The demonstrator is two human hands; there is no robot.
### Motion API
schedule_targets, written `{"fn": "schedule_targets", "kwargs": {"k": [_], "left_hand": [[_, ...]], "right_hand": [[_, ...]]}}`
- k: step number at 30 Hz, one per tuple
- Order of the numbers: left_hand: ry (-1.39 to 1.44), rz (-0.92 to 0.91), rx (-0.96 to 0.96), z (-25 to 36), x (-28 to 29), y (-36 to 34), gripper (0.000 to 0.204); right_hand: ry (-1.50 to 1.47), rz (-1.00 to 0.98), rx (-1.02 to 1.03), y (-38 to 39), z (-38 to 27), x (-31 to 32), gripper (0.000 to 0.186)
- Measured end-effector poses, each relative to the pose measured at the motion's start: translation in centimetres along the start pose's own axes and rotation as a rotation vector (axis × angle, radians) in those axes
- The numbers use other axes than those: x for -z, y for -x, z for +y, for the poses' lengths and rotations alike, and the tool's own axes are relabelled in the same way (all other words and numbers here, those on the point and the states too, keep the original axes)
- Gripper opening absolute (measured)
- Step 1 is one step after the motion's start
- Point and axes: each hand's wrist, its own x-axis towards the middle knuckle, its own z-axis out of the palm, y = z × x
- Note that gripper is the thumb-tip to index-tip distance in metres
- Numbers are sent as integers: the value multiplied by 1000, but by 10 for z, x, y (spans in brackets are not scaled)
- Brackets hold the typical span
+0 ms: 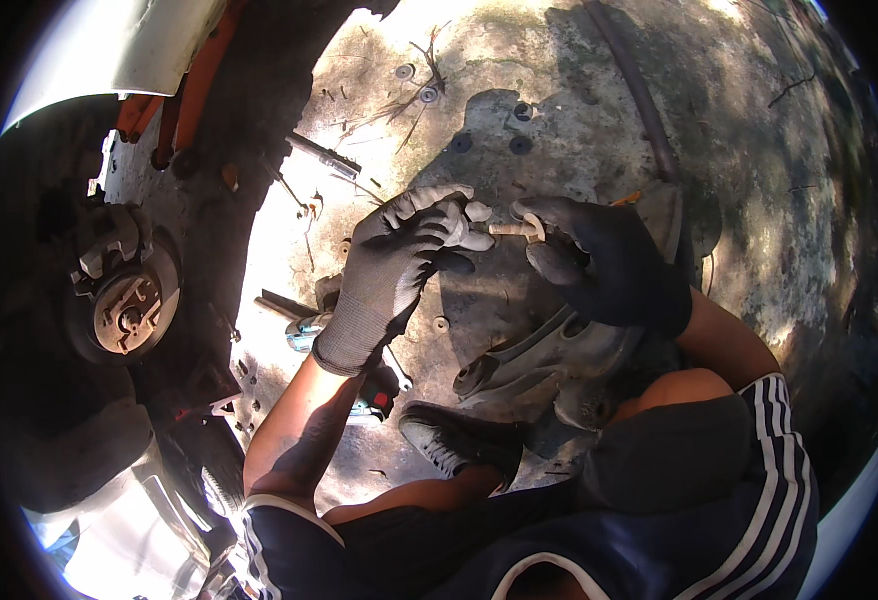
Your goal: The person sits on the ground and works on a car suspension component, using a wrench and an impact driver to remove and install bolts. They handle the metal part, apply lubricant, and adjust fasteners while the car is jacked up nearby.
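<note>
Both of my hands wear dark gloves and meet in front of me at mid-picture. Between them lies a rusty bolt (508, 229) with a wide, pale ring-like head or washer at its right end. My right hand (609, 255) pinches that wide end between thumb and fingers. At the other end of the bolt, my left hand (404, 245) is closed, its fingertips at the tip of the shank. Whether a small nut sits in the left fingers cannot be made out. Below the right hand, a metal suspension arm (534, 355) lies on the ground near my knee.
To the left stands a raised car with a bare wheel hub and brake disc (131, 314) and an orange stand (194, 90). A wrench (397, 370), a teal power tool (304, 332), several washers (520, 145) and a long pipe (639, 95) lie on the concrete.
</note>
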Motion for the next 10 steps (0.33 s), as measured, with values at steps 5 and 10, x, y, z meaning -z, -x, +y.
{"fn": "schedule_targets", "kwargs": {"k": [5, 10], "left_hand": [[82, 228, 127, -2, -6, 5, 23], [275, -62, 100, -4, -2, 1, 25]], "right_hand": [[-71, 65, 42, -3, -2, -4, 47], [-103, 68, 101, -3, 0, -6, 57]]}}
